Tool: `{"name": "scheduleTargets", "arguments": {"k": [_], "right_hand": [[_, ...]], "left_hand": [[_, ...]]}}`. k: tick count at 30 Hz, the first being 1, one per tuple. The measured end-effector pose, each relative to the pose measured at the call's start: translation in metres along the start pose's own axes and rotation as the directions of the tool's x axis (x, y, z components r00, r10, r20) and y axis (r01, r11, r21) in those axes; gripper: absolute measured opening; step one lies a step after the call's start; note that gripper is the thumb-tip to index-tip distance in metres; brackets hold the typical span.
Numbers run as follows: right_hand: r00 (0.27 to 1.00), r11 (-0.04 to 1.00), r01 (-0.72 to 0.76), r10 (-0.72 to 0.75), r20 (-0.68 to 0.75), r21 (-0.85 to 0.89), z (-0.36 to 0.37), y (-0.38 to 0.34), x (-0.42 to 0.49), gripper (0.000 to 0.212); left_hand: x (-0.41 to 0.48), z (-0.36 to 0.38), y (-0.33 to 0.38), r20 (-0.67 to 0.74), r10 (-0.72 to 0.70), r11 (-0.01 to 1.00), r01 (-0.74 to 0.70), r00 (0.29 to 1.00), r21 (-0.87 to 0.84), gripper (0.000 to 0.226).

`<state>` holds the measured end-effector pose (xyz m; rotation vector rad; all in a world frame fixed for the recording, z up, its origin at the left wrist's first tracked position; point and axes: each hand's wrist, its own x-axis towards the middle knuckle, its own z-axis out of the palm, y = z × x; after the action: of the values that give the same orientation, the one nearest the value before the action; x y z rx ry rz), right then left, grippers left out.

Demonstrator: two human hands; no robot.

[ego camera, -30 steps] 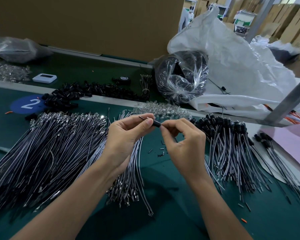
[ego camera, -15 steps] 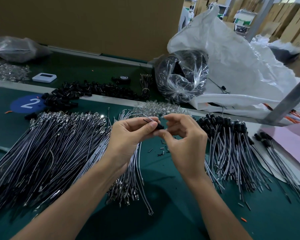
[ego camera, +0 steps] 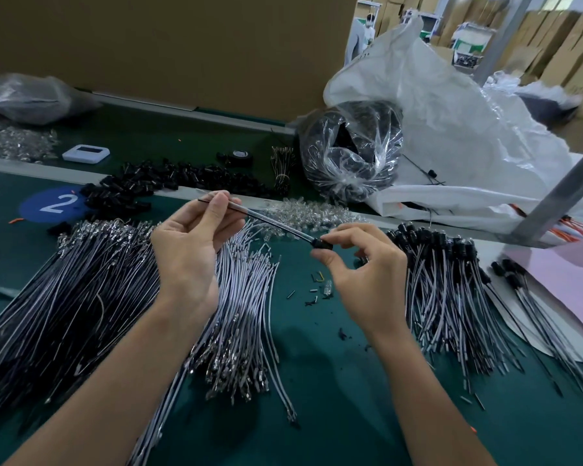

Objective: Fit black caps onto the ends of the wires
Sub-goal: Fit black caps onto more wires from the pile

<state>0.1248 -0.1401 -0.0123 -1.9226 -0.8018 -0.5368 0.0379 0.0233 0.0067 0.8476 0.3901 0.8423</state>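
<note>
My left hand pinches one end of a grey wire that stretches to the right above the green table. A black cap sits on the wire's right end, pinched between thumb and forefinger of my right hand. Bare wires lie in a big heap on the left and a smaller heap under my hands. Capped wires are piled on the right. Loose black caps lie at the back left.
A clear bag of black parts and a large white sack stand at the back right. Clear small parts lie behind my hands. A white device sits back left, pink paper at right. A metal post slants across the right.
My hands have drawn apart: the left rose and moved left along the wire, the right moved right with the cap, so the wire now spans between them.
</note>
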Motion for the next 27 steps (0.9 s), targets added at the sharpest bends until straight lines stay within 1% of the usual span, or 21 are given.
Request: {"name": "scheduleTargets", "arguments": {"k": [1, 2, 3, 4, 5, 7, 9, 10, 11, 12, 13, 15, 16, 17, 18, 20, 23, 24, 26, 27], "right_hand": [[1.000, 0.998, -0.024, 0.023, 0.017, 0.058, -0.001, 0.000, 0.001, 0.014], [0.996, 0.983, -0.088, 0.083, 0.040, 0.162, -0.002, 0.001, 0.002, 0.015], [0.983, 0.931, -0.184, 0.168, 0.079, 0.314, -0.004, 0.000, 0.003, 0.016], [0.961, 0.831, -0.276, 0.243, 0.130, 0.483, -0.007, 0.000, 0.005, 0.016], [0.938, 0.693, -0.340, 0.293, 0.183, 0.636, -0.010, 0.000, 0.007, 0.016], [0.905, 0.386, -0.396, 0.318, 0.283, 0.833, -0.014, -0.001, 0.009, 0.017], [0.892, 0.115, -0.394, 0.288, 0.349, 0.912, -0.016, -0.001, 0.010, 0.013], [0.889, 0.027, -0.385, 0.278, 0.363, 0.923, -0.017, -0.001, 0.010, 0.012], [0.888, -0.005, -0.382, 0.276, 0.369, 0.924, -0.017, -0.001, 0.010, 0.012], [0.886, 0.027, -0.395, 0.277, 0.373, 0.918, -0.017, -0.001, 0.010, 0.014], [0.883, 0.113, -0.424, 0.273, 0.383, 0.898, -0.017, -0.002, 0.009, 0.016], [0.874, 0.369, -0.483, 0.253, 0.414, 0.794, -0.012, -0.004, 0.007, 0.024], [0.871, 0.486, -0.489, 0.236, 0.430, 0.724, -0.008, -0.006, 0.004, 0.029], [0.869, 0.568, -0.483, 0.220, 0.443, 0.666, -0.005, -0.009, 0.001, 0.033], [0.868, 0.618, -0.474, 0.210, 0.449, 0.627, -0.001, -0.010, -0.001, 0.035], [0.870, 0.667, -0.460, 0.208, 0.447, 0.586, 0.003, -0.013, -0.004, 0.037], [0.861, 0.701, -0.469, 0.228, 0.454, 0.537, 0.005, -0.014, -0.005, 0.037], [0.855, 0.721, -0.471, 0.230, 0.465, 0.509, 0.005, -0.013, -0.005, 0.032], [0.848, 0.765, -0.451, 0.208, 0.487, 0.460, 0.007, -0.012, -0.005, 0.010], [0.848, 0.775, -0.440, 0.193, 0.493, 0.454, 0.007, -0.011, -0.006, 0.003]], "left_hand": [[0.000, 0.000, -0.001, 0.002, 0.001, 1.000, -0.001, 1.000, -0.008, 0.016], [0.000, 0.000, -0.002, 0.010, -0.011, 1.000, 0.011, 1.000, -0.012, 0.011], [0.000, 0.000, -0.003, 0.021, -0.032, 0.999, 0.033, 0.999, -0.017, 0.006], [0.000, -0.001, -0.004, 0.033, -0.063, 0.998, 0.064, 0.997, -0.019, 0.003], [0.001, -0.002, -0.004, 0.054, -0.103, 0.994, 0.104, 0.993, -0.019, 0.004], [0.000, -0.002, -0.005, 0.146, -0.207, 0.978, 0.207, 0.967, 0.015, 0.018], [-0.002, -0.001, -0.007, 0.265, -0.287, 0.957, 0.262, 0.921, 0.127, 0.033], [-0.004, -0.001, -0.008, 0.311, -0.302, 0.949, 0.253, 0.901, 0.189, 0.036], [-0.005, -0.001, -0.009, 0.339, -0.303, 0.944, 0.231, 0.891, 0.238, 0.034], [-0.006, 0.000, -0.010, 0.355, -0.296, 0.940, 0.205, 0.887, 0.271, 0.032], [-0.007, 0.000, -0.011, 0.373, -0.284, 0.939, 0.179, 0.883, 0.292, 0.032], [-0.010, 0.003, -0.012, 0.431, -0.268, 0.941, 0.138, 0.862, 0.310, 0.034], [-0.012, 0.005, -0.013, 0.463, -0.266, 0.940, 0.122, 0.846, 0.318, 0.034], [-0.014, 0.006, -0.014, 0.489, -0.265, 0.939, 0.108, 0.831, 0.325, 0.034], [-0.015, 0.007, -0.015, 0.501, -0.260, 0.940, 0.097, 0.825, 0.329, 0.035], [-0.016, 0.008, -0.018, 0.484, -0.243, 0.946, 0.095, 0.841, 0.309, 0.035], [-0.015, 0.007, -0.019, 0.446, -0.176, 0.971, 0.082, 0.877, 0.223, 0.028], [-0.014, 0.007, -0.019, 0.438, -0.148, 0.979, 0.068, 0.887, 0.193, 0.028], [-0.013, 0.006, -0.017, 0.428, -0.102, 0.986, 0.036, 0.898, 0.160, 0.029], [-0.012, 0.006, -0.017, 0.428, -0.092, 0.987, 0.027, 0.899, 0.156, 0.030]]}}
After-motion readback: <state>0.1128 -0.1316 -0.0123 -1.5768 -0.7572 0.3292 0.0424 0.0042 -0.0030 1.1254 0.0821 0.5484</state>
